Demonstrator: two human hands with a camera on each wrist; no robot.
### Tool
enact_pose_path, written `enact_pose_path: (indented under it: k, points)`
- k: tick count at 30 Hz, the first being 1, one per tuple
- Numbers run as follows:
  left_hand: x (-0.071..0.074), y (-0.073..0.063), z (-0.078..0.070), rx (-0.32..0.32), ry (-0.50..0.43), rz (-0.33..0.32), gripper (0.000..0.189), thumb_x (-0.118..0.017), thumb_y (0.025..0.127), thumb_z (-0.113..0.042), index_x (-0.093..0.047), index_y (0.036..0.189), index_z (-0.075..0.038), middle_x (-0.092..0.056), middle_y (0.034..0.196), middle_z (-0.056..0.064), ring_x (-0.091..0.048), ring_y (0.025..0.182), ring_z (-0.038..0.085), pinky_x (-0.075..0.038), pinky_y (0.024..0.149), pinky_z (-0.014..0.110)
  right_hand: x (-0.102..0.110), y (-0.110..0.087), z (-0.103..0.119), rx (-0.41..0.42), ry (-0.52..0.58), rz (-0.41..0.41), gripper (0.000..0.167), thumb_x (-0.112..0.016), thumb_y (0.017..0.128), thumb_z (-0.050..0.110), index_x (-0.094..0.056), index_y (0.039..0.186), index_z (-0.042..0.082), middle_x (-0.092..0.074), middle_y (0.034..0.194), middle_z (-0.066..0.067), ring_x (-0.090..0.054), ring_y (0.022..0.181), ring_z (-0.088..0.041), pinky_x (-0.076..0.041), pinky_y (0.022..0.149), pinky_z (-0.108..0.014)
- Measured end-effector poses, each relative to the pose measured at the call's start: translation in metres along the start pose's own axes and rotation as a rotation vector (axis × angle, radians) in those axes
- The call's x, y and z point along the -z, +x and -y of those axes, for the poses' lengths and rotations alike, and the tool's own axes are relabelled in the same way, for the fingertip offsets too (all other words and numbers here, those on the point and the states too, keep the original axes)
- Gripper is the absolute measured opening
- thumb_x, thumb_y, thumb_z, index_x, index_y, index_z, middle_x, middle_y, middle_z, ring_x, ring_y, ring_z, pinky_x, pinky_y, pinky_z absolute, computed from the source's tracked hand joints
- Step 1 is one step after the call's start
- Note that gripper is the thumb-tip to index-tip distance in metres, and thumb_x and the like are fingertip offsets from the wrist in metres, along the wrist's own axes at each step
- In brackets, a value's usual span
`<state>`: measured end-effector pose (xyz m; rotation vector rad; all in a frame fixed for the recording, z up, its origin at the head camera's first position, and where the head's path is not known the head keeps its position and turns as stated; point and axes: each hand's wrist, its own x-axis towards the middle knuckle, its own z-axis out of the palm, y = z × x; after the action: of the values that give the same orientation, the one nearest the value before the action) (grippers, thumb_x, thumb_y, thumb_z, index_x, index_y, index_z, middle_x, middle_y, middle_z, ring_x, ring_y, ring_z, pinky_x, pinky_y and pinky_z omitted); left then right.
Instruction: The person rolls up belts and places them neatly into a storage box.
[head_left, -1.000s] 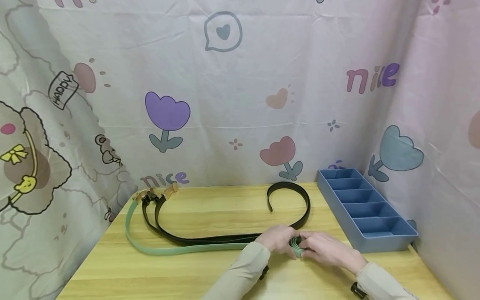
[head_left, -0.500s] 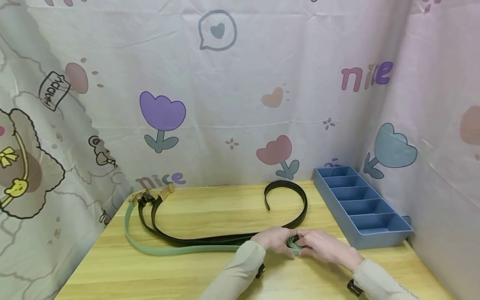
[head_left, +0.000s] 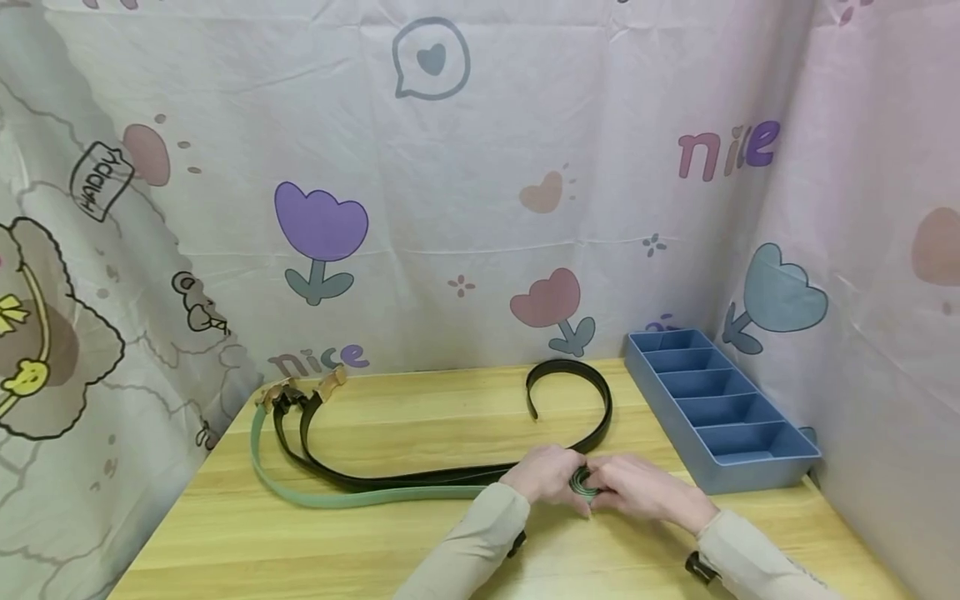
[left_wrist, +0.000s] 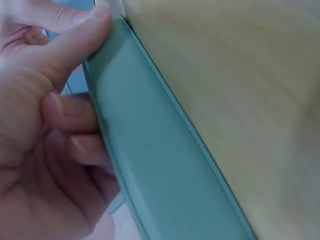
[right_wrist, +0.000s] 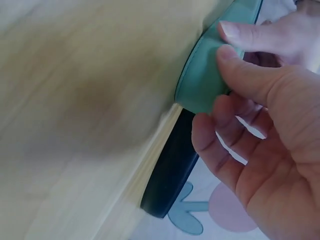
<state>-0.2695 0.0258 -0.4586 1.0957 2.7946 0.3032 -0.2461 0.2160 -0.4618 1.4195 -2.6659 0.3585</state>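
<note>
In the lower right of the head view, the left hand (head_left: 550,477) and the right hand (head_left: 637,485) meet over the rolled end of a green belt (head_left: 375,499), and both grasp it. The left wrist view shows the left thumb on the belt's flat face, with fingers curled at its edge; in the right wrist view the right thumb presses the outside of the roll, fingers bent around it. From the roll, the belt runs along the tabletop (head_left: 300,546) toward the left of the frame and bends up to metal buckles (head_left: 331,382) at centre left. Two black belts (head_left: 420,480) lie just beyond it, with a curved end looping above the hands. At right stands a blue tray (head_left: 670,417) with five compartments, near a patterned cloth (head_left: 450,167) that hangs behind.
</note>
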Motion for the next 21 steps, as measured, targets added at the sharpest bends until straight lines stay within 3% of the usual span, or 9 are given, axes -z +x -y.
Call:
enact_pose_path:
  k: [4, 6, 9, 12, 15, 19, 21]
  points:
    - [-0.002, -0.0004, 0.0033, -0.023, -0.044, 0.043, 0.058, -0.086, 0.072, -0.04, -0.061, 0.123, -0.029, -0.067, 0.109, -0.016, -0.06, 0.094, 0.001, -0.048, 0.083, 0.021, 0.0021, -0.0034, -0.0011, -0.015, 0.013, 0.017, 0.009, -0.072, 0.086, 0.019, -0.066, 0.085, 0.025, -0.051, 0.083, 0.012, -0.044, 0.074, 0.003, -0.042, 0.067, -0.017]
    - [-0.0026, 0.0001, 0.0024, -0.026, -0.045, 0.03, 0.052, -0.086, 0.072, -0.038, -0.063, 0.119, -0.029, -0.067, 0.103, -0.017, -0.059, 0.088, -0.001, -0.048, 0.079, 0.02, 0.001, -0.0037, -0.0004, -0.031, 0.0, 0.017, 0.01, -0.073, 0.086, 0.019, -0.065, 0.085, 0.025, -0.049, 0.084, 0.013, -0.044, 0.074, 0.003, -0.042, 0.067, -0.018]
    - [-0.0047, 0.0031, -0.0006, -0.034, 0.029, -0.029, 0.037, -0.085, 0.071, -0.043, -0.065, 0.098, -0.03, -0.063, 0.082, -0.017, -0.054, 0.072, -0.002, -0.044, 0.065, 0.019, -0.0016, -0.0029, 0.0014, -0.045, -0.034, 0.0, 0.017, -0.074, 0.084, 0.024, -0.059, 0.077, 0.025, -0.046, 0.081, 0.015, -0.04, 0.07, 0.003, -0.038, 0.061, -0.017]
    - [-0.0063, 0.0036, -0.0025, -0.02, 0.095, -0.06, 0.036, -0.084, 0.069, -0.051, -0.062, 0.087, -0.029, -0.057, 0.072, -0.016, -0.049, 0.063, 0.0, -0.04, 0.057, 0.02, -0.0037, -0.0011, 0.0022, -0.027, -0.045, -0.027, 0.025, -0.074, 0.083, 0.027, -0.053, 0.07, 0.025, -0.043, 0.077, 0.014, -0.036, 0.068, 0.003, -0.034, 0.059, -0.015]
    - [-0.0059, 0.0032, -0.003, -0.018, 0.077, -0.028, 0.039, -0.085, 0.069, -0.051, -0.062, 0.092, -0.029, -0.059, 0.076, -0.016, -0.051, 0.066, 0.0, -0.041, 0.06, 0.019, -0.0011, -0.0019, 0.0001, 0.008, -0.006, -0.025, 0.022, -0.074, 0.085, 0.023, -0.056, 0.071, 0.024, -0.045, 0.077, 0.011, -0.037, 0.069, 0.003, -0.035, 0.061, -0.015]
    - [-0.0031, 0.0021, -0.0027, -0.027, -0.006, 0.04, 0.045, -0.087, 0.071, -0.038, -0.062, 0.107, -0.029, -0.063, 0.086, -0.015, -0.054, 0.074, 0.001, -0.044, 0.068, 0.018, 0.0036, -0.0044, -0.0044, 0.023, 0.039, 0.009, 0.013, -0.074, 0.084, 0.018, -0.063, 0.079, 0.024, -0.05, 0.082, 0.01, -0.042, 0.073, 0.003, -0.04, 0.065, -0.016]
    - [-0.0025, 0.0016, -0.0029, -0.019, -0.029, 0.048, 0.042, -0.087, 0.071, -0.034, -0.063, 0.105, -0.028, -0.062, 0.085, -0.014, -0.052, 0.072, 0.001, -0.044, 0.067, 0.018, 0.0035, -0.0051, -0.0049, 0.015, 0.036, 0.013, 0.012, -0.075, 0.083, 0.019, -0.064, 0.081, 0.024, -0.05, 0.084, 0.012, -0.043, 0.073, 0.004, -0.041, 0.065, -0.016]
